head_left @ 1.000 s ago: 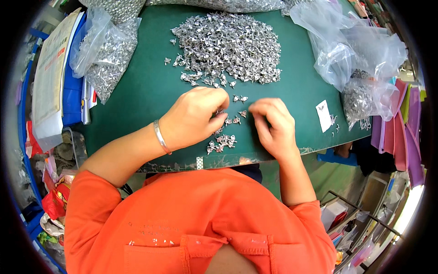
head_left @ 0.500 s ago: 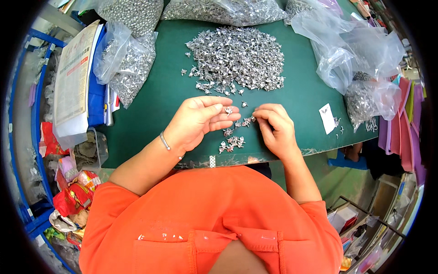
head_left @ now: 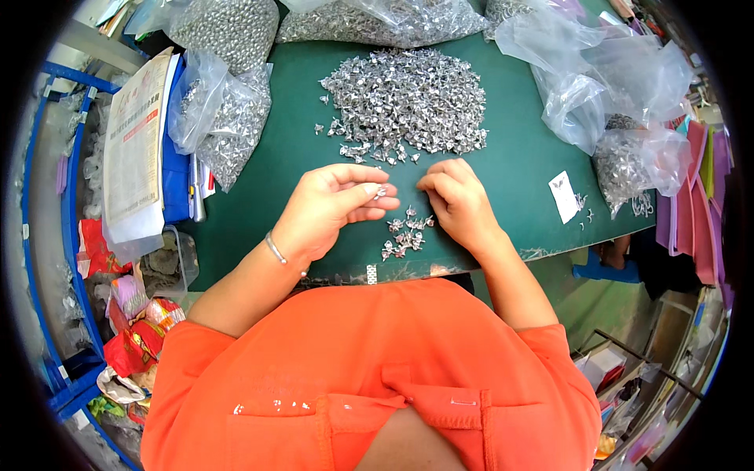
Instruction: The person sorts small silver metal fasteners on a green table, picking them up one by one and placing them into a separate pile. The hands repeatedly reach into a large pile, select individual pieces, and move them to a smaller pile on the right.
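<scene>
My left hand (head_left: pixel 318 206) is raised above the near part of the green table, palm turned inward. Between its thumb and fingers it pinches a small silver metal piece (head_left: pixel 381 191). Close by on the right, my right hand (head_left: pixel 462 202) has its thumb and fingertips pressed together over the table; whatever they hold is hidden. Below and between both hands lies a small cluster of silver metal pieces (head_left: pixel 404 237). Farther off, a large heap of similar small silver pieces (head_left: pixel 408 102) spreads over the tabletop.
Clear plastic bags of metal parts stand at the far left (head_left: pixel 236 118), far middle (head_left: pixel 385 23) and right (head_left: pixel 636 161). A white card (head_left: pixel 562 198) lies at the right beside a few tiny bits. Printed paper (head_left: pixel 135 145) leans on a blue bin at the left.
My right hand has shifted left and slightly away from me, its fingertips leaving the small cluster. The loose piece that lay between my hands no longer shows. My left hand still pinches its piece.
</scene>
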